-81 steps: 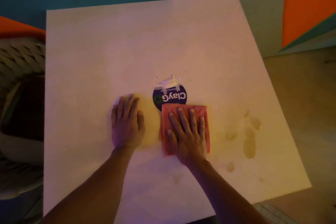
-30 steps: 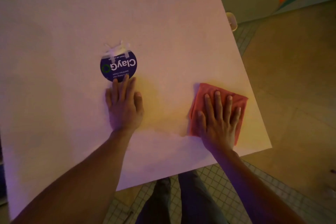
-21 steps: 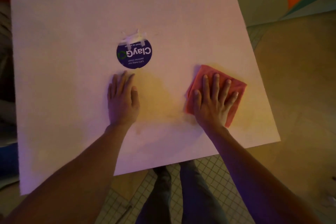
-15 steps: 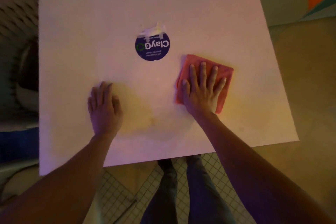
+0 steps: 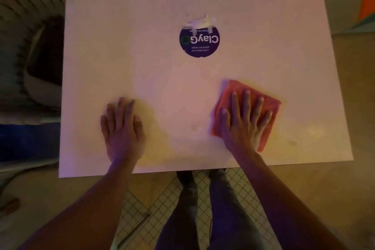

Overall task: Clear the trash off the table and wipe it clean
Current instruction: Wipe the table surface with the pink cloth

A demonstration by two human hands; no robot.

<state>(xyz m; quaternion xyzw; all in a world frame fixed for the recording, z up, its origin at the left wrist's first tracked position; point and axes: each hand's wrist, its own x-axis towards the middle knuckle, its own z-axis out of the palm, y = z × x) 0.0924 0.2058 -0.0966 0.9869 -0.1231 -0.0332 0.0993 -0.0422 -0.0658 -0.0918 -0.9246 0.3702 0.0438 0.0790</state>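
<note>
— Since half a second ago?
— Cloth (image 5: 269,105) slid toward the frame's lower right; my right hand (image 5: 244,126) presses it, fingers spread.
— Its look?
— Folded, reddish-orange. Left hand (image 5: 122,130) lies flat on the bench (image 5: 142,46).

Cloth (image 5: 246,107) on table (image 5: 142,67), right of sticker (image 5: 199,40).

My left hand (image 5: 123,130) rests flat on the pale square table (image 5: 142,6). My right hand (image 5: 243,122) presses flat on the orange cloth (image 5: 269,105). Beyond my fingertips, between both hands, sits a round blue sticker (image 5: 199,41), partly torn at its far edge.
</note>
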